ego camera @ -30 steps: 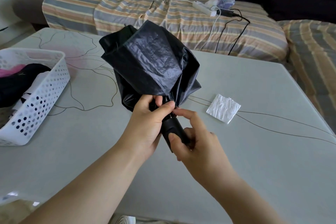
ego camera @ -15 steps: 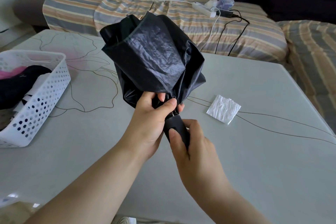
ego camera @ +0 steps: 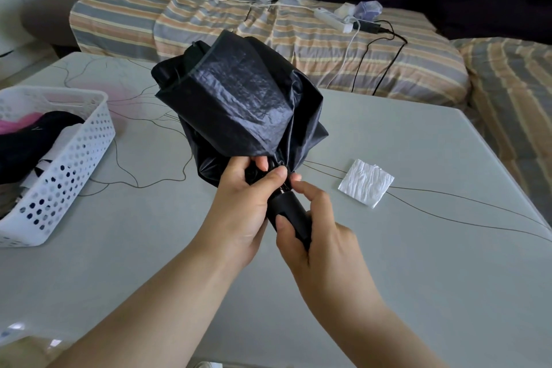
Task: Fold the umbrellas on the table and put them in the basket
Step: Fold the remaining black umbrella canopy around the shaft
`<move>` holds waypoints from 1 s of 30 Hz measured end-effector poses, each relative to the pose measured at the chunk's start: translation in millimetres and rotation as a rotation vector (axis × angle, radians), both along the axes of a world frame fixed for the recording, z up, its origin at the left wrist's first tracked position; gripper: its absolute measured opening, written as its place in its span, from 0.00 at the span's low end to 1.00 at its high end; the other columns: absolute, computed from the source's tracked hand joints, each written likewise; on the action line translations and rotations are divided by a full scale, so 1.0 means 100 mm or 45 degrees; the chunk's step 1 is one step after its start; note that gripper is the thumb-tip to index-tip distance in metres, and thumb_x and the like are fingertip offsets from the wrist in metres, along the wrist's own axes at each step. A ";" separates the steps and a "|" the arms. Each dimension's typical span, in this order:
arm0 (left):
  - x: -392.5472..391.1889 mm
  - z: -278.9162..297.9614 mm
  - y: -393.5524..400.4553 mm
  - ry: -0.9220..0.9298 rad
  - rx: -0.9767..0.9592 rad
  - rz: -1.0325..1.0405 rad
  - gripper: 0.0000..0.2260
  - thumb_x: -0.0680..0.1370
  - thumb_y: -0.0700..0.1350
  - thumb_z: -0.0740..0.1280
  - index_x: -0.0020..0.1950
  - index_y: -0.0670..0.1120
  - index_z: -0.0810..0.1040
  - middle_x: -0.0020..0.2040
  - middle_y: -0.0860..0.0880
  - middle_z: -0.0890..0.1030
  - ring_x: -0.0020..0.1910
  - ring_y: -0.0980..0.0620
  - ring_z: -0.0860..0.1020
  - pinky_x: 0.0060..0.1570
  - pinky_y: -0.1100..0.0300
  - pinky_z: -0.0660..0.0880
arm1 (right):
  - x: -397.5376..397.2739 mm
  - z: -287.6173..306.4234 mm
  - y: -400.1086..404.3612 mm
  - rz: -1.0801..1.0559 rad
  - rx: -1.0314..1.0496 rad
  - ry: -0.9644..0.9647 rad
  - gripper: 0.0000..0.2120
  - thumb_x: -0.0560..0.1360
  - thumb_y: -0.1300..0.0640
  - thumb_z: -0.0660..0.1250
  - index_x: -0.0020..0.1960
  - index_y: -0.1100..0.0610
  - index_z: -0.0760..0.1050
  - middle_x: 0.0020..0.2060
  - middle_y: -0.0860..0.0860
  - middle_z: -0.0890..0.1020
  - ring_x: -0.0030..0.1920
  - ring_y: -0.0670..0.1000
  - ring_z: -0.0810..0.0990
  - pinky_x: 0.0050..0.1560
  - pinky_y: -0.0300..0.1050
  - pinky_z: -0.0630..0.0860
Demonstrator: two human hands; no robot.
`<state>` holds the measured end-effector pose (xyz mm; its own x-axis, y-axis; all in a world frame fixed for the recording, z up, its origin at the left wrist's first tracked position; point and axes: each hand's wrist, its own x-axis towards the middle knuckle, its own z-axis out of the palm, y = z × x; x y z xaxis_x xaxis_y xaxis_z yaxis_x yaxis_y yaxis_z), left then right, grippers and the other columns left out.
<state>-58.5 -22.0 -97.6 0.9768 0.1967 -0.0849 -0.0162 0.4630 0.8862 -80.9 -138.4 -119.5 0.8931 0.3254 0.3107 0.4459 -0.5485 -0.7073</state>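
One black fabric umbrella (ego camera: 239,107) is in hand, held up above the grey table with thin dark line drawings (ego camera: 418,248), its canopy collapsed but loose and billowing, not yet wrapped tight. The person's left hand (ego camera: 242,206) curls around the gathered cloth where it meets the shaft, while the right hand (ego camera: 316,236) wraps the stubby black handle (ego camera: 291,213), forefinger lifted toward the folds. By my reckoning the fold is midway: pleats need smoothing, rolling and strapping, and I cannot tell where any strap is. Off to the left, well apart, sits the white perforated plastic basket (ego camera: 68,170), already holding dark and pink bundles, likely finished umbrellas, though that is unclear. No other umbrella lies on the table; only a white crumpled tissue square (ego camera: 366,187) rests near the handle.
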 end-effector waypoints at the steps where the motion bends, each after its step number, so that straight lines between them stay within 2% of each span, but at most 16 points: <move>1: 0.00 0.01 0.00 0.005 -0.016 0.001 0.15 0.78 0.31 0.61 0.38 0.48 0.64 0.49 0.41 0.73 0.49 0.47 0.83 0.44 0.61 0.79 | 0.00 0.00 0.00 0.003 -0.003 -0.004 0.21 0.72 0.38 0.51 0.64 0.37 0.57 0.25 0.40 0.70 0.30 0.47 0.73 0.27 0.35 0.67; 5: -0.01 0.03 -0.01 0.025 -0.130 -0.011 0.14 0.78 0.31 0.61 0.38 0.47 0.63 0.51 0.41 0.72 0.50 0.45 0.84 0.40 0.62 0.79 | 0.02 -0.02 0.00 -0.001 0.026 -0.050 0.18 0.73 0.41 0.55 0.63 0.40 0.62 0.24 0.37 0.67 0.26 0.42 0.70 0.26 0.29 0.63; 8: -0.03 0.05 0.00 0.067 -0.178 -0.016 0.14 0.78 0.34 0.62 0.37 0.47 0.64 0.48 0.41 0.75 0.49 0.45 0.84 0.39 0.62 0.80 | 0.02 -0.02 0.00 0.003 0.073 -0.016 0.17 0.73 0.42 0.56 0.61 0.40 0.64 0.23 0.38 0.68 0.25 0.42 0.70 0.25 0.29 0.62; 12: -0.03 0.07 0.01 0.088 -0.219 -0.006 0.14 0.78 0.35 0.63 0.37 0.48 0.66 0.48 0.41 0.76 0.45 0.47 0.84 0.47 0.58 0.80 | 0.02 -0.01 0.01 0.047 0.137 0.108 0.17 0.72 0.44 0.59 0.61 0.37 0.64 0.25 0.38 0.73 0.25 0.45 0.71 0.26 0.29 0.62; 16: -0.02 0.07 0.03 0.073 -0.157 0.020 0.14 0.78 0.32 0.62 0.37 0.47 0.65 0.35 0.48 0.76 0.35 0.52 0.82 0.53 0.51 0.79 | 0.01 -0.02 0.02 0.068 0.171 0.146 0.19 0.70 0.40 0.56 0.61 0.35 0.64 0.27 0.41 0.74 0.25 0.46 0.71 0.26 0.30 0.63; 17: -0.02 0.06 0.03 0.064 -0.133 0.015 0.14 0.78 0.32 0.62 0.37 0.46 0.65 0.35 0.47 0.75 0.36 0.52 0.82 0.53 0.52 0.79 | 0.00 -0.03 0.02 0.074 0.159 0.152 0.20 0.70 0.39 0.55 0.61 0.35 0.64 0.26 0.43 0.74 0.25 0.46 0.71 0.26 0.31 0.63; 19: -0.03 0.04 0.03 0.055 -0.075 -0.003 0.14 0.78 0.31 0.62 0.38 0.46 0.65 0.43 0.41 0.72 0.42 0.47 0.84 0.52 0.55 0.80 | -0.02 -0.03 0.01 0.084 0.100 0.139 0.21 0.70 0.39 0.54 0.62 0.39 0.63 0.26 0.45 0.73 0.25 0.46 0.71 0.25 0.33 0.63; 21: -0.03 0.04 0.02 0.017 -0.044 -0.006 0.14 0.78 0.30 0.61 0.38 0.46 0.66 0.45 0.40 0.69 0.43 0.44 0.82 0.52 0.56 0.80 | -0.04 -0.01 0.01 0.057 0.102 0.137 0.17 0.72 0.41 0.59 0.59 0.41 0.63 0.27 0.48 0.75 0.26 0.46 0.71 0.24 0.33 0.63; 23: -0.01 0.04 0.00 -0.010 -0.079 0.000 0.14 0.78 0.30 0.61 0.38 0.46 0.66 0.39 0.41 0.71 0.40 0.46 0.79 0.55 0.53 0.78 | -0.04 0.02 0.00 -0.012 0.180 0.136 0.15 0.75 0.48 0.66 0.54 0.41 0.61 0.29 0.51 0.76 0.26 0.46 0.71 0.24 0.32 0.63; 26: -0.01 0.04 -0.01 0.011 -0.093 0.014 0.12 0.79 0.32 0.61 0.40 0.46 0.67 0.29 0.50 0.76 0.36 0.52 0.81 0.60 0.47 0.75 | -0.02 0.07 0.02 -0.062 0.211 0.139 0.15 0.73 0.51 0.66 0.50 0.41 0.60 0.31 0.48 0.76 0.25 0.46 0.71 0.24 0.32 0.62; 30: -0.03 0.03 -0.01 0.037 -0.064 0.005 0.12 0.79 0.34 0.62 0.40 0.48 0.69 0.35 0.46 0.76 0.44 0.47 0.80 0.56 0.48 0.77 | -0.01 0.11 0.04 -0.056 0.203 0.217 0.14 0.73 0.52 0.67 0.46 0.46 0.61 0.26 0.42 0.75 0.25 0.45 0.71 0.24 0.31 0.62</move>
<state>-61.6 -23.4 -94.4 0.9730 0.1952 -0.1229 0.0071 0.5072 0.8618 -81.6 -134.6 -108.5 0.9492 0.2440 0.1987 0.2910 -0.4399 -0.8496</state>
